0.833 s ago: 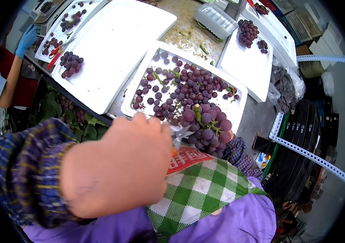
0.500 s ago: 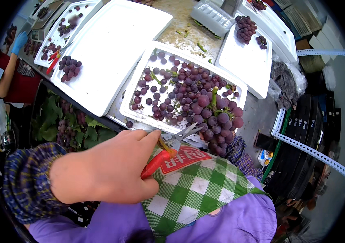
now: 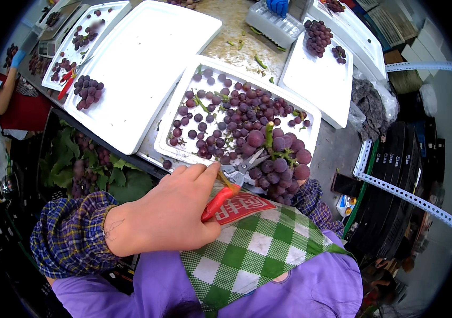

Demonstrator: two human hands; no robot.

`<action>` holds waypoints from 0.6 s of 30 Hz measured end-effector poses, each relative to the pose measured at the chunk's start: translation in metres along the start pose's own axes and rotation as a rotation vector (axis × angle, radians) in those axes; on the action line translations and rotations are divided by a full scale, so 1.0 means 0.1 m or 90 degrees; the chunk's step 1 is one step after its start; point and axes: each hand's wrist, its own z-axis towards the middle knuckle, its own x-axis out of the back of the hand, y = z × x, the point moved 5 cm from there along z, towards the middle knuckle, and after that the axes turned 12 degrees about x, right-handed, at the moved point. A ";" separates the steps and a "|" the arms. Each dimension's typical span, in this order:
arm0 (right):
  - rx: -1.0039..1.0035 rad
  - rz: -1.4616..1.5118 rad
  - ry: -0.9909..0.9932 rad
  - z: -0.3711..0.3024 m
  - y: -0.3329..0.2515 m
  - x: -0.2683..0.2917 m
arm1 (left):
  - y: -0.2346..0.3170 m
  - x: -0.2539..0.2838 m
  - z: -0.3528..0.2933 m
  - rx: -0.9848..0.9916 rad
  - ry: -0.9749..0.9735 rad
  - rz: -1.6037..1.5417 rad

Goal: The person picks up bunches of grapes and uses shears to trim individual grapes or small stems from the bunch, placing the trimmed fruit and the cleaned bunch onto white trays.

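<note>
Shears (image 3: pixel 219 202): fingers of your left hand (image 3: pixel 166 212) wrapped round them. Bunch (image 3: pixel 280 172): likely weighty, bruisable; best held by its stem (image 3: pixel 269 136). Your right hand (image 3: pixel 303 182): fingers hidden, grip unclear.

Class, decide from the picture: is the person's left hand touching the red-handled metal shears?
Touching. The head view shows the left hand wrapped around the red-handled metal shears, with no gap where they meet.
</note>
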 end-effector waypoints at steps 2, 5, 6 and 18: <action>-0.009 -0.002 0.007 -0.04 0.01 0.02 | 0.00 -0.01 0.02 -0.006 0.001 -0.004; -0.022 -0.007 0.013 -0.07 0.02 0.02 | -0.02 -0.03 0.06 -0.018 0.001 -0.002; -0.025 -0.007 0.016 -0.08 0.03 0.04 | -0.03 -0.04 0.07 -0.018 -0.002 -0.007; -0.068 -0.005 0.051 -0.18 0.13 0.11 | -0.14 -0.22 0.25 0.073 -0.101 -0.100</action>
